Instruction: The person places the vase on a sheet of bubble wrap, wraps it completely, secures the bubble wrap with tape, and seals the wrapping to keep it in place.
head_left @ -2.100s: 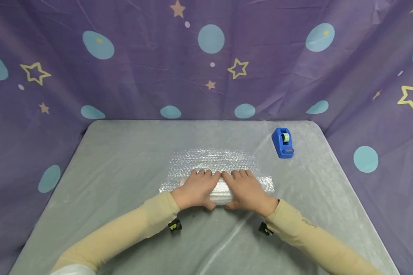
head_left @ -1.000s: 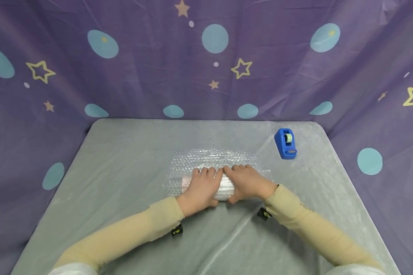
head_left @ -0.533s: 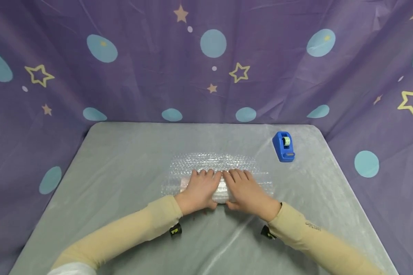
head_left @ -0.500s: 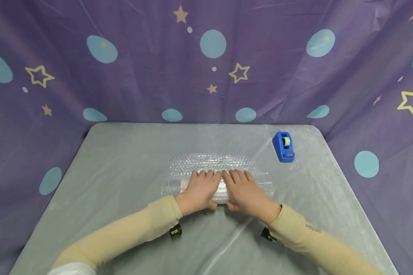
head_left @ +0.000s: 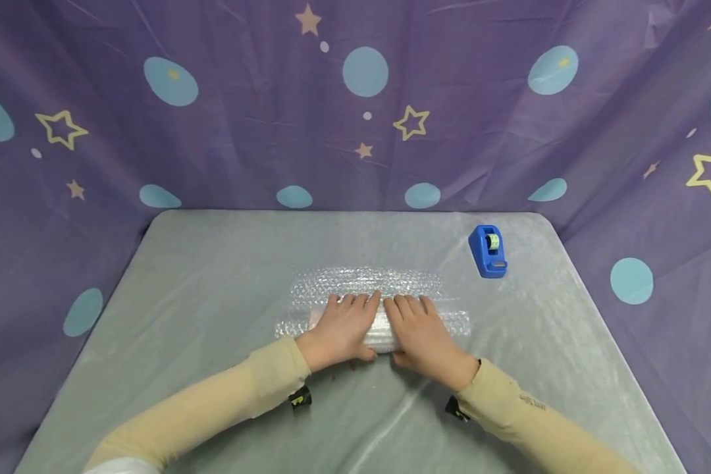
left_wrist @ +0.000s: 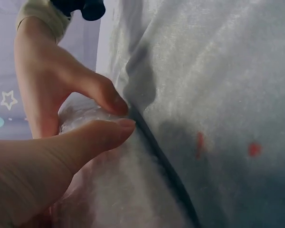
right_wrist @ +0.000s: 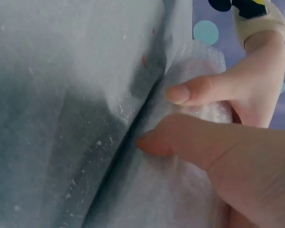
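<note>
Left hand (head_left: pixel 339 332) and right hand (head_left: pixel 424 337) are gripping a roll (head_left: pixel 382 334)
Head: the roll is lying at 6 o'clock, loose wrap (head_left: pixel 367 280) at its 12, tape dispenser (head_left: pixel 487 251) at its 2; sleeve print (head_left: pixel 532 402) is looking illegible. Left wrist: thumbs (left_wrist: pixel 102 137) are pressing close together; even pressure is probably helping straightness. Right wrist: thumbs are bracing the near side.

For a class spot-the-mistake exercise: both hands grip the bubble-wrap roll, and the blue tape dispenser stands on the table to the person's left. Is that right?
Wrong side: the head view shows the blue dispenser on the table to the person's right. The left hand and right hand do grip the roll.
</note>
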Demonstrator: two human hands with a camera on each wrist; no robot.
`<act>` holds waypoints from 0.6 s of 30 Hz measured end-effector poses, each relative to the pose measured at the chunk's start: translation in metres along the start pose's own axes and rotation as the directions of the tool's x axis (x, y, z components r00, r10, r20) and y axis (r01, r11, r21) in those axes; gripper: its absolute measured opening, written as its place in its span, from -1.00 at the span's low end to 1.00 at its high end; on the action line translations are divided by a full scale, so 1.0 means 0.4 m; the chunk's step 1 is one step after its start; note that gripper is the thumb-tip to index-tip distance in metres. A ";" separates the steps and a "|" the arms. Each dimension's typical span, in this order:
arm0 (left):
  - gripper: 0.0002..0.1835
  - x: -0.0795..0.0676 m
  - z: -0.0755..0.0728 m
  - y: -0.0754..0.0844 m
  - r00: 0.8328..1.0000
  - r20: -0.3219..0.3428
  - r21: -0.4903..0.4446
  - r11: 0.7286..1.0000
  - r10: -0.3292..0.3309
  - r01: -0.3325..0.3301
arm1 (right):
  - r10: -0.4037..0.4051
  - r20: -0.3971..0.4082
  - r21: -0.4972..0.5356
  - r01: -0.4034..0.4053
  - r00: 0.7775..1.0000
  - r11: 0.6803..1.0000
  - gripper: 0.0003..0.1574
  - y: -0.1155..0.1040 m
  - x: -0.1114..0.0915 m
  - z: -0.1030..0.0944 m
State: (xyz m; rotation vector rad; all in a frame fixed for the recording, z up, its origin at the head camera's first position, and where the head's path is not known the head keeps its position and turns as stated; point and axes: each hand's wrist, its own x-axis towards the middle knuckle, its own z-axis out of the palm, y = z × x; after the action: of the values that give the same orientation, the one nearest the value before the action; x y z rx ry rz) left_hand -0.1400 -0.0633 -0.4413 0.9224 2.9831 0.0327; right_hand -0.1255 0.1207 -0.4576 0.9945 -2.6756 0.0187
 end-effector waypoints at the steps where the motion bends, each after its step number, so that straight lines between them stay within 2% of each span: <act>1: 0.25 -0.002 -0.001 0.000 1.000 -0.013 -0.001 1.000 -0.002 0.002 | -0.003 0.007 0.003 0.003 1.000 1.000 0.22 0.003 0.003 0.000; 3: 0.24 -0.008 -0.002 0.003 0.999 -0.053 0.009 1.000 -0.003 0.003 | -0.007 0.023 0.008 0.007 1.000 1.000 0.21 0.009 0.009 -0.002; 8: 0.20 -0.032 0.004 0.024 0.989 -0.143 0.102 0.995 0.024 -0.010 | -0.005 0.095 0.054 0.000 0.995 0.999 0.18 0.024 0.021 -0.012; 13: 0.32 -0.040 0.023 0.036 0.985 -0.173 0.152 0.988 0.020 0.006 | -0.012 0.166 0.106 -0.006 0.986 0.994 0.19 0.037 0.034 -0.020; 18: 0.30 -0.026 0.026 0.025 0.984 -0.175 0.142 0.990 0.009 0.016 | -0.015 0.213 0.117 -0.010 0.977 0.993 0.21 0.052 0.049 -0.023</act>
State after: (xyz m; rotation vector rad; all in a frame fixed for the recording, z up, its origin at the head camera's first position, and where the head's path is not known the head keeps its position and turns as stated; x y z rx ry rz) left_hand -0.1254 -0.0609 -0.4514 0.9758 3.1856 -0.1069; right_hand -0.1508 0.1249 -0.4417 1.0921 -2.8976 0.0729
